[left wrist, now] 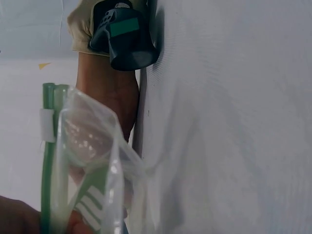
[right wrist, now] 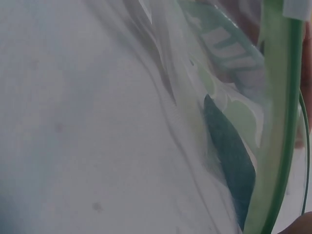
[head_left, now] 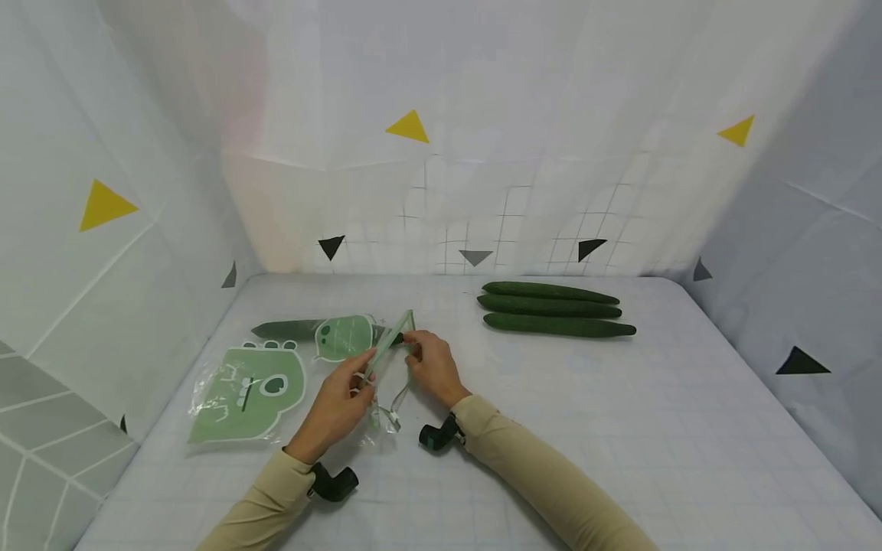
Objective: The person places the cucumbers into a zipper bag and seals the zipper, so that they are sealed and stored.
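Note:
My left hand grips a clear zip bag near its green zip strip; the bag has a green cartoon print. A long dark green cucumber runs leftward past the print; whether all of it lies inside the bag I cannot tell. Beside the strip, the fingers of my right hand pinch the cucumber's dark near end. In the left wrist view the zip strip carries a white slider, with plastic bulging beside it. The right wrist view shows a pointed dark green shape, seemingly the cucumber, through the plastic.
Another green cartoon bag lies flat at the left. Three cucumbers lie side by side at the back right. A thin loop of cord or bag edge hangs between my hands. White cloth walls enclose the table.

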`<act>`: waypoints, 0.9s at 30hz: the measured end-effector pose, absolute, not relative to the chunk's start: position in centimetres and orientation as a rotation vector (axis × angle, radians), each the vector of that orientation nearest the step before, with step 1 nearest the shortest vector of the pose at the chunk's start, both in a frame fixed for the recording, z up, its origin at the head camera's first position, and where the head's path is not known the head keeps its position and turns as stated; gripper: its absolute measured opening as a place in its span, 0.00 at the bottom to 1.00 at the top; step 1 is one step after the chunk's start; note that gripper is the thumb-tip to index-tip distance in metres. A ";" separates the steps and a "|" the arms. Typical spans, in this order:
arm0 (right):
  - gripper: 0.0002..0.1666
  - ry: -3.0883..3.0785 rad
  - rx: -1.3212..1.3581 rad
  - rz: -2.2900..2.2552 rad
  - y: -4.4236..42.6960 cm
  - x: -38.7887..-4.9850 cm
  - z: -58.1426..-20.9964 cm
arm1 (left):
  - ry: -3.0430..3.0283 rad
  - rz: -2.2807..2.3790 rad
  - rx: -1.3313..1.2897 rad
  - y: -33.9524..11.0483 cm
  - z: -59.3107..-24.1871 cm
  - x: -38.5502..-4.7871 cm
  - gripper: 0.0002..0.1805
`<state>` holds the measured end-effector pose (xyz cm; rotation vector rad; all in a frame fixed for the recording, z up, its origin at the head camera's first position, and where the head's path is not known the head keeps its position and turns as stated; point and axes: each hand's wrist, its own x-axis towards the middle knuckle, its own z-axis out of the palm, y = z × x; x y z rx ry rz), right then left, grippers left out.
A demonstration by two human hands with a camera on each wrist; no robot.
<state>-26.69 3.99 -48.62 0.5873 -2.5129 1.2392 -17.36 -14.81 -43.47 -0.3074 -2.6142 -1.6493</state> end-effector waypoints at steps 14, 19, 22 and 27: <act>0.27 -2.599 0.622 1.253 5.4 -26.3 -48.3 | -2.592 -1.652 -0.318 -14.5 -43.5 -17.5 0.31; 0.26 -2.605 0.627 1.378 7.0 -25.8 -47.4 | -2.609 -1.505 -0.372 -14.7 -43.3 -17.3 0.24; 0.25 -2.601 0.628 1.414 8.5 -25.8 -47.0 | -2.616 -1.465 -0.378 -14.8 -43.4 -17.3 0.23; 0.24 -2.611 0.607 1.415 11.5 -26.1 -46.4 | -2.621 -1.468 -0.365 -15.0 -43.3 -17.1 0.24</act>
